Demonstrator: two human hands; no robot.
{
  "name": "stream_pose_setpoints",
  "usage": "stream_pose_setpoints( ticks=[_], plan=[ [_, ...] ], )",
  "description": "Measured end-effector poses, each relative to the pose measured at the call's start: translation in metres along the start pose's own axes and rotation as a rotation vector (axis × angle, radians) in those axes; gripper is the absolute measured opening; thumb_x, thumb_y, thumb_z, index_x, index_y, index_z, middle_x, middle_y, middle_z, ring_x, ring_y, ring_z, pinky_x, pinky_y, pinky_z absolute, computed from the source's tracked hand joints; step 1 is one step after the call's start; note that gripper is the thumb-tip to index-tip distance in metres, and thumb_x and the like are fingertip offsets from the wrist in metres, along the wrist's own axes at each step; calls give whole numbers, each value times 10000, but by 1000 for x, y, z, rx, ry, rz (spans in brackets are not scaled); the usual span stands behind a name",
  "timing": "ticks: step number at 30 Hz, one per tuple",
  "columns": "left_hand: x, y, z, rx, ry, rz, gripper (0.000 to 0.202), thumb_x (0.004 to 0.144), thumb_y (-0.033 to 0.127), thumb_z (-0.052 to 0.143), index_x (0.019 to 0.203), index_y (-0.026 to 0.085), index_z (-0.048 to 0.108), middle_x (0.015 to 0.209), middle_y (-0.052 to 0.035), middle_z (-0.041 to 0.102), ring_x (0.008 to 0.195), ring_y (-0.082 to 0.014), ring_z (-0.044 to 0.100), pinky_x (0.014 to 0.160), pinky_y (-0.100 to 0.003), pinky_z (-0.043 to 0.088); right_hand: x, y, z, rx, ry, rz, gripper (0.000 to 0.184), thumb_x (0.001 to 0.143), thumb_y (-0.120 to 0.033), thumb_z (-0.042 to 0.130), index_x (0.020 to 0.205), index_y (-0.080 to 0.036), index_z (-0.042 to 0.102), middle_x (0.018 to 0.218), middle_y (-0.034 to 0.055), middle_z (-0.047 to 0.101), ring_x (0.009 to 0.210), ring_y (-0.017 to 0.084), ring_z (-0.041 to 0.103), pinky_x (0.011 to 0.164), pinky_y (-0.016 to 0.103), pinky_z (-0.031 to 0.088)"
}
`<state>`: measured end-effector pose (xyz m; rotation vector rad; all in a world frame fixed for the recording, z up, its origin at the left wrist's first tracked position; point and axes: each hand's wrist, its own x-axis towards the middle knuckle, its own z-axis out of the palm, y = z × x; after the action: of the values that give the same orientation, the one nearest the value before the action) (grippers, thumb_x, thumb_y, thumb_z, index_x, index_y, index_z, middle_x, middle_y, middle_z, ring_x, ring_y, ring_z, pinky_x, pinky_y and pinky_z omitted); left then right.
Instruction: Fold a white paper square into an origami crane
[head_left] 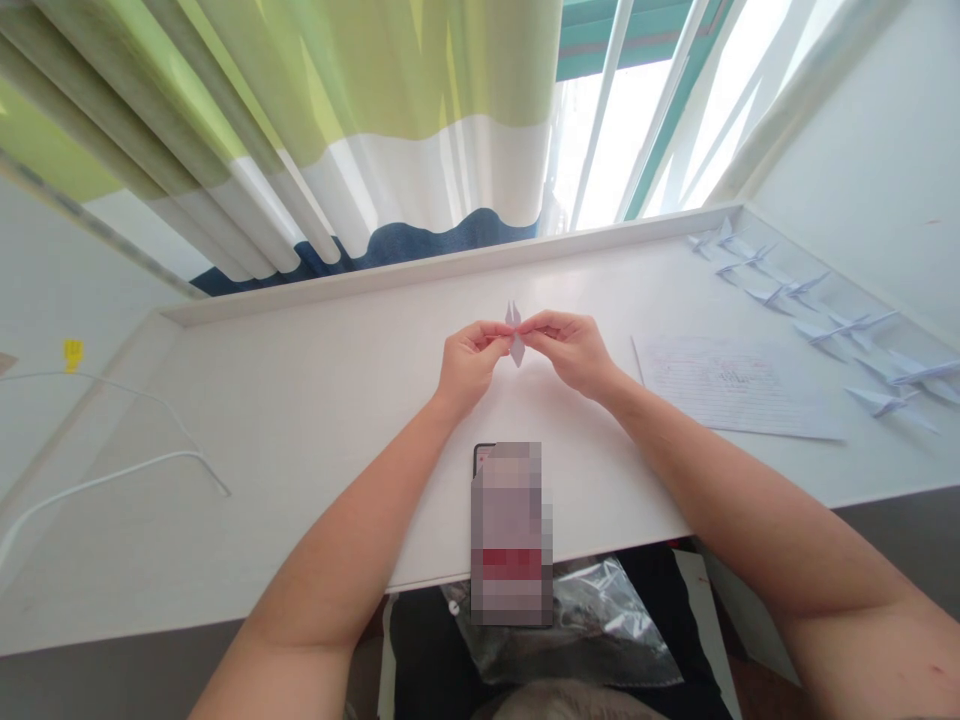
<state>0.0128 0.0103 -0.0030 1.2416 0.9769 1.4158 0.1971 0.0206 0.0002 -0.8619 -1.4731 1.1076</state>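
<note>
Between my two hands, above the white desk (315, 400), is a small folded piece of white paper (517, 350). It stands upright, with two narrow points at its top and one point at its bottom. My left hand (472, 362) pinches its left side between thumb and fingers. From the other side my right hand (574, 350) pinches it the same way, fingertips nearly meeting the left ones. A phone (511, 530) with a blurred-out screen lies below the hands at the desk's front edge.
Several folded paper cranes (844, 330) stand along the right side. Lined paper sheets (739, 385) lie beside my right forearm. A white cable (176, 457) runs over the desk's left part. A clear plastic bag (600, 630) rests on my lap. Behind the desk hangs a curtain (420, 170).
</note>
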Motion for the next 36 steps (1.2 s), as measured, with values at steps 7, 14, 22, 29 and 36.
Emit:
stream_pose_setpoints(
  ticks=[7,14,22,29,36],
  plan=[
    [0,3,-9,12,-172,2,226,779,281,922,989,219,866,969,-45,840,927,-191,757,870,-344,603,1,-2,-3,23,23,55,217,809,-421,922,912,-241,860,922,49,853,890,228,780,836,411,649],
    [0,7,-13,12,-253,-10,302,781,339,976,1040,224,871,931,-47,827,895,-182,756,847,-330,593,3,-3,-4,98,53,105,159,754,-336,916,873,-245,862,901,36,848,885,222,782,892,429,661],
    [-2,10,-11,47,-253,-16,372,708,289,1014,1038,235,853,1031,-50,816,965,-186,750,870,-331,629,3,-4,-5,84,62,123,141,738,-311,893,861,-250,862,883,27,840,875,216,763,857,408,644],
    [-4,11,-7,71,-208,29,304,745,369,1001,958,225,839,1068,-61,816,948,-179,741,864,-326,615,2,-6,-3,71,58,112,125,742,-308,890,844,-251,847,868,28,828,844,205,735,838,403,619],
    [-2,4,-9,73,-149,26,272,733,376,995,901,218,850,985,-56,820,922,-179,739,838,-314,602,0,-6,-2,111,14,141,141,743,-283,837,879,-252,859,883,20,830,863,203,740,867,404,620]
  ],
)
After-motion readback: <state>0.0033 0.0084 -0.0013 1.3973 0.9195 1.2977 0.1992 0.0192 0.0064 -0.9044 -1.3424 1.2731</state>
